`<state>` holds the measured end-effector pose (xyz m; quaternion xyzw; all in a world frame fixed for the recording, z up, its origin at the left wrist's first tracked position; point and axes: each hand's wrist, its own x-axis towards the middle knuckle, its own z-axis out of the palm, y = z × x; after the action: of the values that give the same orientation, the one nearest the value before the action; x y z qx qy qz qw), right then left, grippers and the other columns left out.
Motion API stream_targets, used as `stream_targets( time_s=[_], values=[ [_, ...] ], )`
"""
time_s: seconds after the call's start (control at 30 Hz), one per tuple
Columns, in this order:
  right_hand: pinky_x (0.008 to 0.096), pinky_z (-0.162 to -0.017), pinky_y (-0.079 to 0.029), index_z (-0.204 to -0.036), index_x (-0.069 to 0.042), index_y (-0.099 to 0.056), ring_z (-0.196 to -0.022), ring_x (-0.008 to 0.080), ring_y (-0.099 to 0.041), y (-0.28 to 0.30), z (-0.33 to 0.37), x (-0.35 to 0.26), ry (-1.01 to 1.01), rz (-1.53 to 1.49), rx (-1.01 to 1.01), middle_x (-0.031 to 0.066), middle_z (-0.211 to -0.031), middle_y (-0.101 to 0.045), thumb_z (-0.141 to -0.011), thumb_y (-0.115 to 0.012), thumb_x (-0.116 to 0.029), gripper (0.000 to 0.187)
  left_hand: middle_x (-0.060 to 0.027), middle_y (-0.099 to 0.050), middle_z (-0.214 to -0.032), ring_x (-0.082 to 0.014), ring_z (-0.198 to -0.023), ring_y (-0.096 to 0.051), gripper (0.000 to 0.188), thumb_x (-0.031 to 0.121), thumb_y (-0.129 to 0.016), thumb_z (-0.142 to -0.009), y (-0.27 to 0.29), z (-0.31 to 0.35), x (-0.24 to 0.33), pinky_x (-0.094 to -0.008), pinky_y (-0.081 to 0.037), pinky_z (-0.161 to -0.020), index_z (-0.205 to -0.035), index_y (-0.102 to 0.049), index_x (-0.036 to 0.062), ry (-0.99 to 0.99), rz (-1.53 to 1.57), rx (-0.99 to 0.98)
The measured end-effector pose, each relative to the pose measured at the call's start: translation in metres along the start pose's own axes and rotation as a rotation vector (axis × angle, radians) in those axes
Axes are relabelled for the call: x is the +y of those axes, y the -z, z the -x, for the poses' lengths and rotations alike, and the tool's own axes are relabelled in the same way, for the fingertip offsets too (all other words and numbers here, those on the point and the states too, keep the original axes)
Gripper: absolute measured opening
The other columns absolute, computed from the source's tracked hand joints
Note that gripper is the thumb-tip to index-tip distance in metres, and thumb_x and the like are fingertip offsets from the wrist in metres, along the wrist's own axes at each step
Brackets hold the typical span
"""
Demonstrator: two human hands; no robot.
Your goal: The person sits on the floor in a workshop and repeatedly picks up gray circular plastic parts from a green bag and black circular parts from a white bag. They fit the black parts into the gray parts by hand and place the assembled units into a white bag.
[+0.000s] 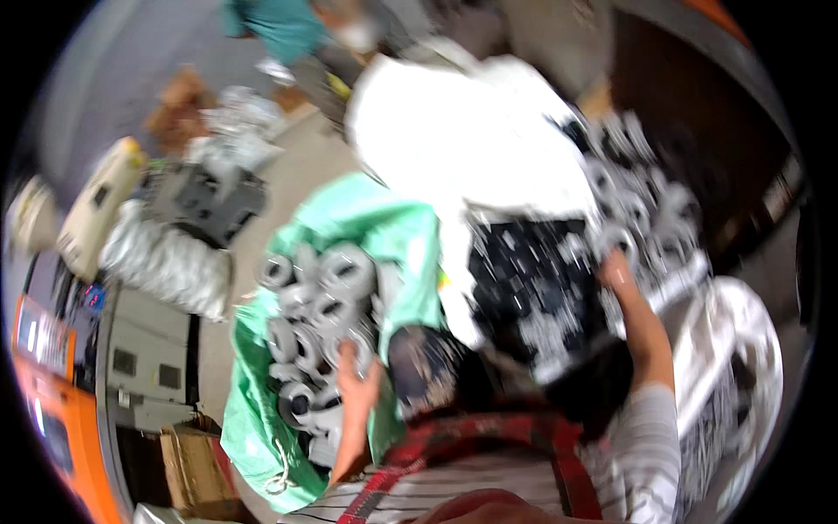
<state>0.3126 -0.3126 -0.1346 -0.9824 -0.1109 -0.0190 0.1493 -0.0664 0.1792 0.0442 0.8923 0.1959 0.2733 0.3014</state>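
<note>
Orange machine [85, 463] far left; cardboard box [190, 465] lower left; teal-clad person [284, 31] at top.

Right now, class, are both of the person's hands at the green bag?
No, only the left hand is at the green bag; the right hand is by grey parts to the right of the black pieces.

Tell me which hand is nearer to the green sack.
Left. The left hand is at the grey parts inside the green sack; the right hand is off to the right, beyond the black parts, by other grey parts.
</note>
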Motion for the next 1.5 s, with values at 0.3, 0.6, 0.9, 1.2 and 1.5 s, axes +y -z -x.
stream_targets(
  time_s=[0.3, 0.6, 0.9, 1.2, 1.5],
  values=[
    [0.0459, -0.093, -0.041, -0.133, -0.002, -0.036, -0.114, 0.0317, -0.05, -0.041, -0.017, 0.02, -0.407, 0.178, -0.108, 0.0187, -0.121, -0.054, -0.069, -0.073, -0.028, 0.078, -0.0195, -0.054, -0.123, -0.0234, -0.114, -0.052, 0.048, 0.016, -0.069, -0.08, -0.022, -0.01, 0.055, -0.0317, -0.041, -0.095, -0.118, -0.052, -0.0087, 0.059, 0.276, -0.082],
    [0.0412, -0.083, -0.045, -0.11, -0.001, -0.053, -0.096, 0.0362, -0.055, 0.099, 0.031, -0.159, 0.389, -0.406, -0.049, 0.0192, -0.099, -0.058, -0.065, -0.073, -0.029, 0.056, -0.0178, -0.043, -0.134, -0.021, -0.124, -0.043, 0.066, 0.008, -0.068, -0.081, -0.105, -0.029, 0.103, -0.0323, -0.038, -0.1, -0.135, -0.033, -0.0058, 0.417, 1.017, -0.482],
    [0.0388, -0.084, -0.044, -0.11, -0.006, -0.059, -0.097, 0.0292, -0.054, 0.064, 0.064, -0.226, 1.189, -0.804, 0.043, 0.0111, -0.1, -0.058, -0.071, -0.07, -0.028, 0.046, -0.0176, -0.06, -0.108, -0.0274, -0.098, -0.061, 0.04, 0.016, -0.062, -0.087, -0.133, -0.045, 0.095, -0.0406, -0.052, -0.085, -0.116, -0.049, -0.0082, 0.898, 1.463, -0.613],
    [0.0571, -0.097, -0.032, -0.135, -0.019, -0.039, -0.128, 0.0377, -0.032, 0.009, -0.009, -0.123, 0.09, 0.149, -0.565, 0.0135, -0.137, -0.04, -0.077, -0.066, -0.039, 0.067, -0.0144, -0.064, -0.095, -0.0223, -0.087, -0.063, 0.038, 0.015, -0.064, -0.085, -0.115, -0.025, 0.088, -0.0353, -0.052, -0.079, -0.113, -0.05, -0.0063, 0.841, 1.218, -0.546],
    [0.0433, -0.082, -0.051, -0.108, -0.008, -0.057, -0.112, 0.0345, -0.052, -0.07, -0.017, -0.068, 0.189, 0.282, -0.33, 0.0118, -0.11, -0.062, -0.076, -0.061, -0.013, 0.033, -0.0142, -0.062, -0.099, -0.0222, -0.087, -0.062, 0.042, 0.013, -0.064, -0.085, -0.113, -0.025, 0.089, -0.0357, -0.052, -0.08, -0.117, -0.047, -0.0067, 0.848, 1.266, -0.548]
  ],
)
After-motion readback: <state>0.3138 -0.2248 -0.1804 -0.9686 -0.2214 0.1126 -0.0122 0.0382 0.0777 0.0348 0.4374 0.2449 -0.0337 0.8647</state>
